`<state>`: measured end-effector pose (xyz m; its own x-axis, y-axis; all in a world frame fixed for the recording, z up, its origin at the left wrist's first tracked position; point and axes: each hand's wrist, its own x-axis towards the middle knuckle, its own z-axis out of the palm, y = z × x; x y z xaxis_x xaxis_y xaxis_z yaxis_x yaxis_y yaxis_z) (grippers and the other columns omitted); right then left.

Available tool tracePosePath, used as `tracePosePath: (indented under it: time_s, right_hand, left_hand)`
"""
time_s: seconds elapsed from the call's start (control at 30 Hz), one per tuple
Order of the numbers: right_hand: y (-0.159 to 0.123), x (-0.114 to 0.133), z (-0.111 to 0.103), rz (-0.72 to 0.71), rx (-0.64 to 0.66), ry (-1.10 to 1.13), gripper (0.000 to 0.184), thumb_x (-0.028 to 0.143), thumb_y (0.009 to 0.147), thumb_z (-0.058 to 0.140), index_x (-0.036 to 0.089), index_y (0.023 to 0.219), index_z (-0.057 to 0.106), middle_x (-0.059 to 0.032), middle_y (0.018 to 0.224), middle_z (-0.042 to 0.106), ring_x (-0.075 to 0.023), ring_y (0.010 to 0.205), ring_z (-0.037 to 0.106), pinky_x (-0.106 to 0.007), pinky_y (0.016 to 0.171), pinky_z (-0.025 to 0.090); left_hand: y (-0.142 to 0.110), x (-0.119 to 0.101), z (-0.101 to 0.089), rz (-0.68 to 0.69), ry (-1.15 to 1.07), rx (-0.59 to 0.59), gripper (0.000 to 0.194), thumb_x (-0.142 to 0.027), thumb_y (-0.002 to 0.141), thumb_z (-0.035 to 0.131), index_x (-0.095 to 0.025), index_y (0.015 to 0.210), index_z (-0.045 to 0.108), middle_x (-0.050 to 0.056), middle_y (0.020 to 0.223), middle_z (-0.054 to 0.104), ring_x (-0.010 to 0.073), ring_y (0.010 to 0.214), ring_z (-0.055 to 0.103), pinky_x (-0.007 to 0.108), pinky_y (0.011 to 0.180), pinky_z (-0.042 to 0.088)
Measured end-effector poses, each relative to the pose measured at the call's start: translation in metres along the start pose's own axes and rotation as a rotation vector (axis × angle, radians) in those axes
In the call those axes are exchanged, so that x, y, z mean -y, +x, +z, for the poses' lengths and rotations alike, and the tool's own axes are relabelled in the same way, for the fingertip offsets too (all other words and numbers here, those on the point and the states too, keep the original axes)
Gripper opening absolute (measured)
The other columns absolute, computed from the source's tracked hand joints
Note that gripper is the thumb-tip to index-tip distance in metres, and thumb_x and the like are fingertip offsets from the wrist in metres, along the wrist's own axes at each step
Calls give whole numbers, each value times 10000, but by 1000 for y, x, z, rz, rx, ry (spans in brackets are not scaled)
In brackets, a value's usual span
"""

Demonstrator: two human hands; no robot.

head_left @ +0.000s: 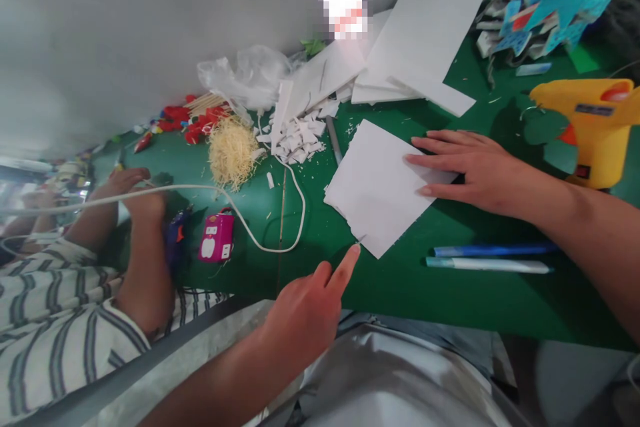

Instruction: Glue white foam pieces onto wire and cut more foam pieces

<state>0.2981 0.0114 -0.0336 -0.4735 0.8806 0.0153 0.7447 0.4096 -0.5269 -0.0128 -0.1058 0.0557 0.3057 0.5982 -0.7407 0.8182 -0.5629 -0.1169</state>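
My right hand [470, 167] lies flat with fingers spread on a white foam sheet [375, 193], pressing it onto the green table [440, 293]. My left hand [310, 310] hovers at the table's near edge. Its index finger is stretched toward the sheet's nearest corner and the other fingers are curled. A thin grey tip [361, 238] pokes out just past that fingertip and touches the corner. What the curled fingers hold is hidden.
Two pens [493, 258] lie by my right forearm, with a yellow glue gun [595, 127] behind it. Larger white boards [420, 40], foam scraps [297, 137], a straw pile [233, 153], a white cable [300, 213] and a pink box [216, 238] lie farther left. A person in a striped shirt [60, 320] works at the left.
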Motion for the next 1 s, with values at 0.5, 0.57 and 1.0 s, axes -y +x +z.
tracePosePath:
  time_s: [0.5, 0.57, 1.0]
  right_hand:
    - [-1, -5, 2, -53, -11, 30, 580, 635, 948, 527, 466, 1500, 582, 70, 1659, 441, -382, 1564, 372, -692, 1259, 318]
    - [-2, -4, 1, -56, -21, 30, 581, 643, 953, 517, 457, 1499, 585, 65, 1656, 446, -372, 1565, 373, -677, 1261, 321]
    - [-9, 22, -10, -25, -229, 5, 564, 597, 951, 512, 284, 1374, 715, -54, 1441, 690, -341, 1334, 635, -560, 1138, 491]
  left_hand:
    - [-8, 9, 33, 45, -50, -225, 779, -64, 936, 428, -216, 1680, 254, 20, 888, 649, 143, 606, 622, 250, 554, 493]
    - [-7, 12, 39, 61, -45, -309, 754, -63, 934, 420, -207, 1663, 294, 11, 858, 647, 146, 577, 621, 258, 528, 477]
    - [7, 40, 48, -42, -121, -895, 634, -183, 1061, 407, -250, 1664, 222, -15, 888, 698, 141, 592, 650, 243, 559, 493]
